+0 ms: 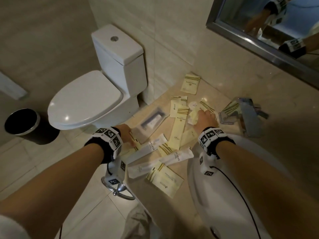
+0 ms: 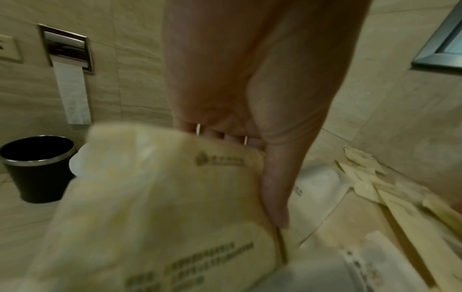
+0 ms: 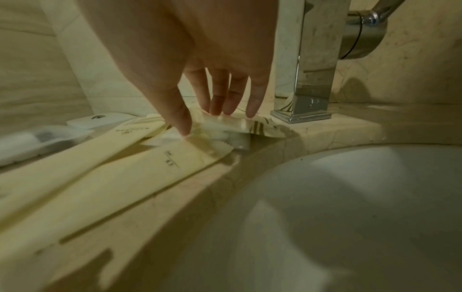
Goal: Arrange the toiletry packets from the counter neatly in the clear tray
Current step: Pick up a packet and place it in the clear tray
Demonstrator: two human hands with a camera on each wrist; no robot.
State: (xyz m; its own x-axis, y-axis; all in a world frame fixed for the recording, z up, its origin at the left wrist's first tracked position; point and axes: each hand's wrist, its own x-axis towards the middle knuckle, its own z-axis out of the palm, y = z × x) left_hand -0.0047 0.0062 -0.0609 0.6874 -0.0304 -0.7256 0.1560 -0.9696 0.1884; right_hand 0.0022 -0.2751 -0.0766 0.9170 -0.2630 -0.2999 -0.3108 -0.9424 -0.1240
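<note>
While left hand [image 2: 240,102] grips packet [image 2: 160,207], tray [image 1: 151,120] just beyond.

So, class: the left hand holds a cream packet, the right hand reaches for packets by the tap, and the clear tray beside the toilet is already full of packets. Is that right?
Not quite. In the head view the clear tray holds only one white item, not a full load. The rest stands: the left hand holds a cream packet, and the right hand reaches for packets by the tap.
</note>
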